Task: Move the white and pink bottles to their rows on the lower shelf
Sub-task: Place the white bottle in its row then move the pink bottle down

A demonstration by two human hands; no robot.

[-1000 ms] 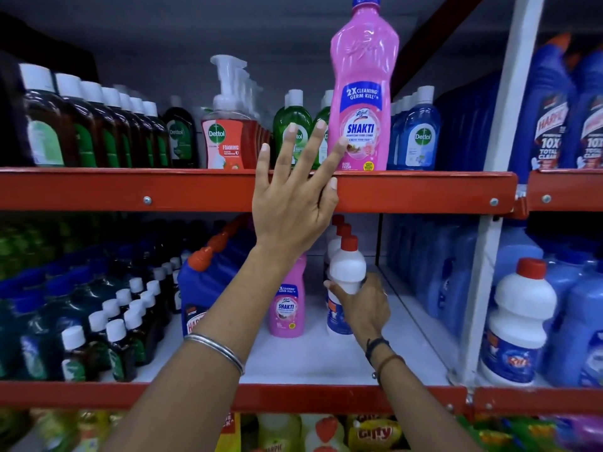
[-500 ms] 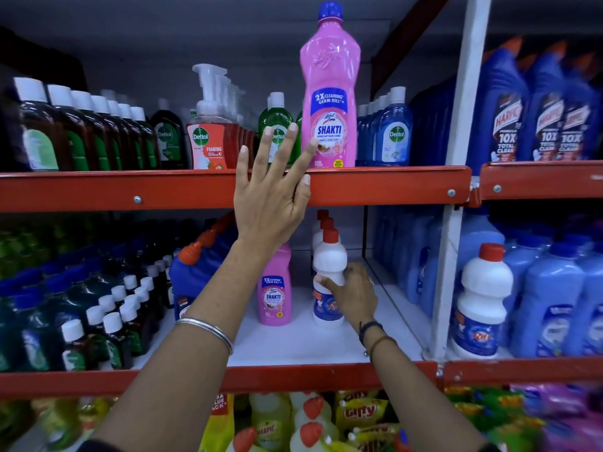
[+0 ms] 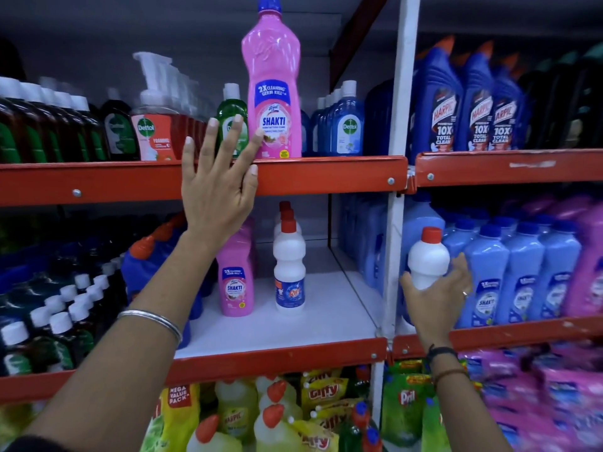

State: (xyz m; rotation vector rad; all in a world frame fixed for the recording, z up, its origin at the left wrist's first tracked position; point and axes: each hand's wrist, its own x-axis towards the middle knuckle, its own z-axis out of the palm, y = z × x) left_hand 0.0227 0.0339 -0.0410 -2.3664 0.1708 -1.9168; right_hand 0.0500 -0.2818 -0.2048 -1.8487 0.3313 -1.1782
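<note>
**Both hands reaching for stray bottles, neither one lifted yet**

Tall pink bottle (image 3: pixel 273 89) is sitting on the upper shelf (image 3: pixel 326 177) among Dettol bottles (image 3: pixel 346 122), so it's out of place; its row is starting below with a short pink bottle (image 3: pixel 235 282) on the lower shelf (image 3: pixel 287 327). White row (image 3: pixel 289 262) is running back just beside that, red caps lined up.

Stray white bottle (image 3: pixel 427 261) is standing right of the upright post (image 3: pixel 396 158), in front of the light blue bottles (image 3: pixel 509 272), wrong bay.

Left hand (image 3: pixel 218 190) is spreading fully open, fingers (image 3: pixel 235 135) fanned, palm over the shelf's red edge; index tip is reaching the pink bottle's lower label, looks like touching, nothing gripped.

Right hand (image 3: pixel 435 291) is cupping the white bottle's lower body from the front, thumb on its left, fingers on its right. Wrap is loose, looks partly closed; can't tell if it's lifting off the shelf, base is hidden.

My read: pick-up step for both, placement not started.
</note>
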